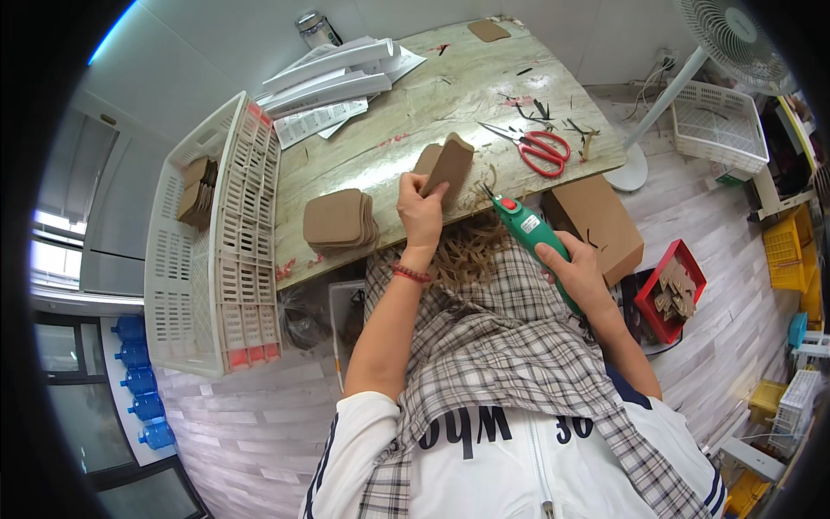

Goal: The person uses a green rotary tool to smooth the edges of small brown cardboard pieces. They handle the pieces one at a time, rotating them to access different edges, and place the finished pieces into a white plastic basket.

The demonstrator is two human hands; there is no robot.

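My left hand (420, 210) is closed on a flat brown rounded piece (452, 166), held tilted above the table's near edge. Partly behind it, another brown piece (426, 156) shows. In my right hand (577, 270) is a green electric cutter (529, 227) with a red button, its thin dark tip pointing up and left, a little right of the brown piece and apart from it. A stack of brown rounded pieces (334, 218) sits left of my left hand. Thin brown trimmings (467, 255) lie heaped on my checked apron (493, 346).
Red-handled scissors (543, 154) and dark scraps lie on the table (372, 164). Papers (333, 82) are piled at the back left. A white crate (246, 233) stands left, a cardboard box (596, 221) right, with a red tray (671, 292) and a fan (733, 39) beyond.
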